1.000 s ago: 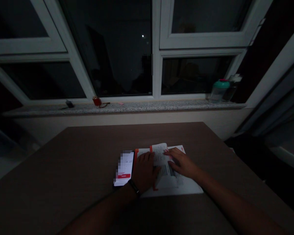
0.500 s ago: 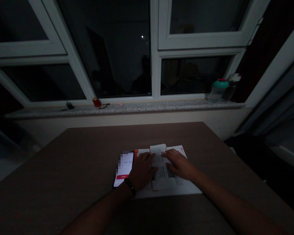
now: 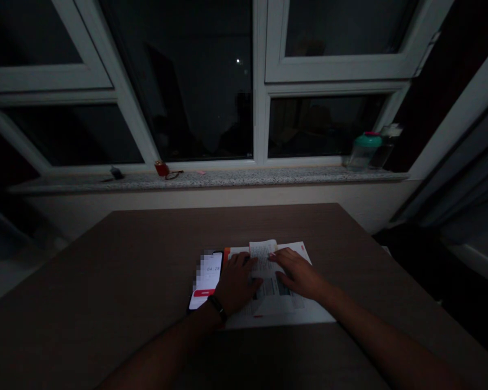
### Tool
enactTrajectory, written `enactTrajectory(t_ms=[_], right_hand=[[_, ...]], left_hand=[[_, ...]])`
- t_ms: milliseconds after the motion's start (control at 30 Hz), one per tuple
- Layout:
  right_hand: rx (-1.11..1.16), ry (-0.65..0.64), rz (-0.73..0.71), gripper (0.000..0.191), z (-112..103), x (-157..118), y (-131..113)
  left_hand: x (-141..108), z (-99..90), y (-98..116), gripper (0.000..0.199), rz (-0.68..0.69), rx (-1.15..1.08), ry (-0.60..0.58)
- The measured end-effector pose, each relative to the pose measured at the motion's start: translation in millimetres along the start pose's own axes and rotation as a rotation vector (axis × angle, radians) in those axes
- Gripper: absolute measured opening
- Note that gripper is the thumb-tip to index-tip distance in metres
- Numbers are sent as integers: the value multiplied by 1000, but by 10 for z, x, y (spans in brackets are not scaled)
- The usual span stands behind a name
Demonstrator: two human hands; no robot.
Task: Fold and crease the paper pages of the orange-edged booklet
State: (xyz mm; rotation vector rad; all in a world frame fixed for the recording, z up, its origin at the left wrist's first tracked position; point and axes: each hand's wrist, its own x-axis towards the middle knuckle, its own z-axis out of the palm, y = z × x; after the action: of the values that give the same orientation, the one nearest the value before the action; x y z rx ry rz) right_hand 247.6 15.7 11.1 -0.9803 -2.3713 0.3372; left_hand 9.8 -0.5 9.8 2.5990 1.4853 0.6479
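An open book or booklet [image 3: 317, 311] lies on the brown table, with a smaller printed sheet [image 3: 264, 260] on top of it. My left hand [image 3: 236, 283], a dark band on its wrist, rests flat on the left part of the pages with its fingers apart. On the right part lies my right hand [image 3: 300, 272], fingers stretched towards the sheet. Both thumbs point inward at the sheet, with a gap between them. A lit phone [image 3: 206, 279] showing a timer lies just left of my left hand.
The table [image 3: 126, 260] reaches to the wall below a window. On the stone sill [image 3: 236, 177] stand a small red item [image 3: 161, 168], a small dark bottle [image 3: 116, 173], and a green-lidded shaker [image 3: 365, 150] beside a clear bottle [image 3: 384, 146].
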Motion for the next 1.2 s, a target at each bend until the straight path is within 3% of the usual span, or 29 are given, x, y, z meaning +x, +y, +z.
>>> enactTrajectory(t_ms=[967, 1200], right_hand=[[28, -49, 1, 50, -20, 1, -10], [-8, -60, -3, 48, -7, 0, -14]], left_hand=[[-24, 4, 45, 44, -19, 40, -38], [-42, 4, 70, 64, 9, 67, -63]])
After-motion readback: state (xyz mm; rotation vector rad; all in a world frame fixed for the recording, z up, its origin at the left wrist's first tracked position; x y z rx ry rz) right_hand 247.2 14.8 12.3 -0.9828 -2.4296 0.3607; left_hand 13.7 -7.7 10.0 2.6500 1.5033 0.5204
